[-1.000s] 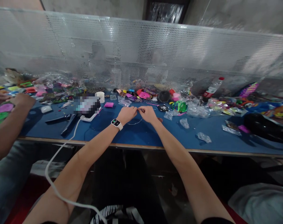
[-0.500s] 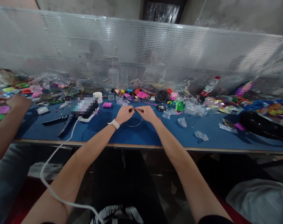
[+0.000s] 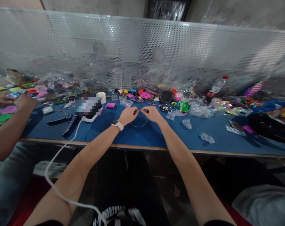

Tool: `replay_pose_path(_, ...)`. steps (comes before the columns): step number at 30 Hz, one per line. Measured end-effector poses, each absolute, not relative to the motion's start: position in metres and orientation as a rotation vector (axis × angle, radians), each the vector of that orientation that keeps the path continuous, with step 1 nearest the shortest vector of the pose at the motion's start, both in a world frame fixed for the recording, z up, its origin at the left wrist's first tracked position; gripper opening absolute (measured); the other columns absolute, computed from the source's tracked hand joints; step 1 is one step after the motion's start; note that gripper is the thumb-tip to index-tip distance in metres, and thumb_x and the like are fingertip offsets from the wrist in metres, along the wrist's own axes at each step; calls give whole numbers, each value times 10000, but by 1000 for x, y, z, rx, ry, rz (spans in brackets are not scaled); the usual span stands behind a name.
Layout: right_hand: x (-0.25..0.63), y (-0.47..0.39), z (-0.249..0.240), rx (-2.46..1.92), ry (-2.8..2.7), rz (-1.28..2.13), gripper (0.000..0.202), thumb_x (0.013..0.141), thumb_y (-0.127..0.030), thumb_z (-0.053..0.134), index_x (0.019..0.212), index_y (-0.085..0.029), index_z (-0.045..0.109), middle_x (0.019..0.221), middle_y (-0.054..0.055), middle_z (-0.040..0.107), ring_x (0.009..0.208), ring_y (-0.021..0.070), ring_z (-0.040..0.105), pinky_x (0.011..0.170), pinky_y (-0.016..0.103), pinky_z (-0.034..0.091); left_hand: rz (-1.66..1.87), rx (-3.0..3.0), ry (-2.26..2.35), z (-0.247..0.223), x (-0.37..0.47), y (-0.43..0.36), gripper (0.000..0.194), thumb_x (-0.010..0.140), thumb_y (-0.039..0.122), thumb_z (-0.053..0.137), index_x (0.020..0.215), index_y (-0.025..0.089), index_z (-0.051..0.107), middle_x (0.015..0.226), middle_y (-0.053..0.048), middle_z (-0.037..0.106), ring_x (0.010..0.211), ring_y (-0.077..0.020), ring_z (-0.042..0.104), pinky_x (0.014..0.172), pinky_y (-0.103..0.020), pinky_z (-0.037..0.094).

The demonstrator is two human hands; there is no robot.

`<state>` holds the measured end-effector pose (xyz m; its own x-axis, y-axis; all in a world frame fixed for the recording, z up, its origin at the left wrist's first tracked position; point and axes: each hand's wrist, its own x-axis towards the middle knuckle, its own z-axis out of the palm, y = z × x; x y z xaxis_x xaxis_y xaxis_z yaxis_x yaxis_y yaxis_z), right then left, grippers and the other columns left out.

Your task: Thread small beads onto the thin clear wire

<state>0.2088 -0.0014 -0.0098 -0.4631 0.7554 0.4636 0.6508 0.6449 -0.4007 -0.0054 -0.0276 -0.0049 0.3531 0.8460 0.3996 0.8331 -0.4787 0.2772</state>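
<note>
My left hand (image 3: 129, 115), with a white watch on its wrist, is closed in a pinch above the blue table. My right hand (image 3: 152, 113) is pinched too, its fingertips a small gap from the left ones. A thin pale strand (image 3: 139, 126) curves below and between both hands, its ends hidden at the fingers. Anything else between the fingertips is too small to make out. Just beyond the hands lie a pink packet (image 3: 110, 105), a black disc with white marks (image 3: 165, 108) and a clear plastic bag (image 3: 170, 115).
Left of my hands are open black-handled pliers (image 3: 71, 123) and a device on a white cable (image 3: 62, 145). Another person's hands (image 3: 24, 102) work at the far left. A bottle (image 3: 216, 88) stands back right, near a black glossy object (image 3: 270, 127).
My fingertips have moved slightly apart, and my left wrist has turned so the watch face shows. The whole view has shifted a little.
</note>
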Motion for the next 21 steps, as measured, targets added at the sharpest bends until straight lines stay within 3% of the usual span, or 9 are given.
replay_pose_path(5,219,1,-2,-1127,-2185,260,294,1001,-432,637,965,-210,826,813,45,771,726,200,652,720,314,462,658,2594,1665,-4,-6,-28,300,1113,348,455,1103,204,717,1027,-103,778,945,-233,715,831,-306,466)
replay_pose_path(8,250,7,8,-1214,-2008,122,283,980,-410,640,974,-190,818,1024,105,815,927,261,718,880,365,534,620,2578,1734,-3,-6,-29,322,1118,362,439,1109,202,718,1021,-106,780,951,-240,722,828,-308,475)
replay_pose_path(11,300,11,17,-1522,-1724,-57,267,953,-318,623,1061,-155,805,1126,157,797,1065,307,712,1039,442,524,599,2570,1780,-3,-6,-30,329,1116,362,438,1114,199,723,1022,-110,780,956,-245,726,825,-309,483)
replay_pose_path(16,368,8,12,-2197,-947,-175,311,963,-293,613,1189,-149,769,1335,277,681,1395,481,525,1122,734,398,596,2561,1787,-3,-4,-31,329,1110,351,436,1110,205,731,1018,-103,780,945,-239,726,829,-309,488)
replay_pose_path(18,377,6,5,-2351,-879,-14,491,884,-329,767,1312,-100,699,1428,346,595,1458,517,458,1140,760,375,590,2560,1783,-1,-4,-32,346,1113,360,418,1103,208,729,1004,-97,780,929,-238,727,815,-309,487)
replay_pose_path(21,378,7,-4,-2433,-955,116,623,887,-419,800,1395,-99,634,1473,337,569,1522,481,401,1164,726,373,555,2583,1805,2,-5,-34,355,1115,366,405,1108,204,720,1012,-103,779,947,-248,734,814,-316,488)
